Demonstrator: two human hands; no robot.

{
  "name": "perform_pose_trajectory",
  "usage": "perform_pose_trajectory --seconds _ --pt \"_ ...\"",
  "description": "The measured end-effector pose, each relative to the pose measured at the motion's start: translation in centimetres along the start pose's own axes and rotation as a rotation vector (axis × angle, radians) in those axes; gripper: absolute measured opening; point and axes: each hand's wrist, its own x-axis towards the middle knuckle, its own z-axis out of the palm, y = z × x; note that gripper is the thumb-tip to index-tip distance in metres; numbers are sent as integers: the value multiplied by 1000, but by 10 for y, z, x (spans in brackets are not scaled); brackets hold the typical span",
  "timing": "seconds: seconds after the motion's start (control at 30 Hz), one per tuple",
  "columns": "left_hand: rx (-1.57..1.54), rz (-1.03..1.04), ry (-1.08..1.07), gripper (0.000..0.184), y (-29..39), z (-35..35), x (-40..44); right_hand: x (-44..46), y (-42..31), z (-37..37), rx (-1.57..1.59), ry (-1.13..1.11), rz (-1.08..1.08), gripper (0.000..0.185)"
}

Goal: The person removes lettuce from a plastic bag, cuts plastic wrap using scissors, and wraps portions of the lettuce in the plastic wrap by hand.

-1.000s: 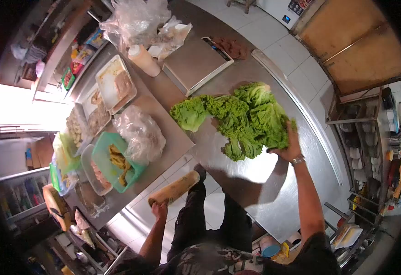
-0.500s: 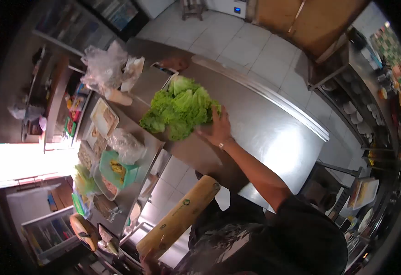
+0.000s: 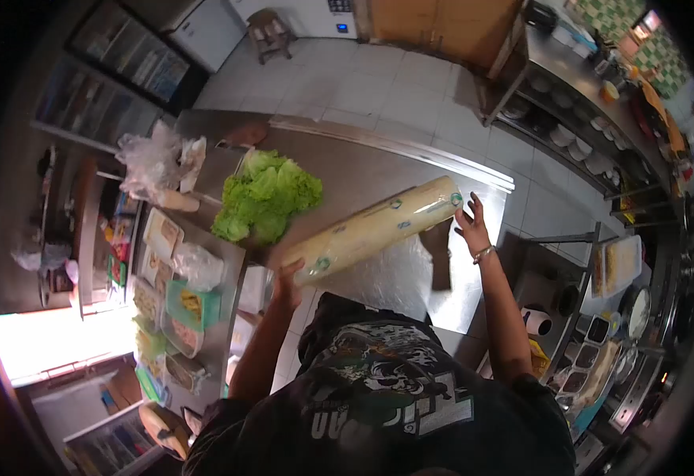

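Observation:
A long, thick roll of plastic cling film [image 3: 379, 228] with green and blue printed marks is held slantwise above the steel table [image 3: 363, 163]. My left hand [image 3: 286, 284] is closed around its lower left end. At the upper right end is my right hand [image 3: 474, 228], fingers spread apart, its thumb side close against the roll's end; whether it touches is unclear. A bracelet circles the right wrist. Left of the roll, a pile of green lettuce leaves [image 3: 266, 194] lies on the table.
Left of the lettuce are clear plastic bags [image 3: 153, 163]. A side counter holds a green container [image 3: 191, 305] with yellow pieces, food trays [image 3: 162, 234] and a knotted bag [image 3: 197, 266]. A shelf with bowls [image 3: 561, 135] stands right; lidded containers [image 3: 618, 264] sit nearer.
The roll has come up from beside my body to over the table, turning flatter. My right hand has left the lettuce and moved right, to the roll's end. The view has shifted.

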Motion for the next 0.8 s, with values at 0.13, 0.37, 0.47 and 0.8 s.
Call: perform_pose_trajectory --seconds 0.13,0.37,0.47,0.8 --pt "329 -163 39 46 44 107 62 41 24 -26 -17 100 -45 48" --pt "264 -423 -191 41 32 136 216 48 34 -49 -205 296 -123 56" --pt "242 -431 -199 41 32 139 263 33 26 -41 -318 285 -163 66" --pt "1749 842 -232 63 90 217 223 24 13 -16 -656 440 -281 66"
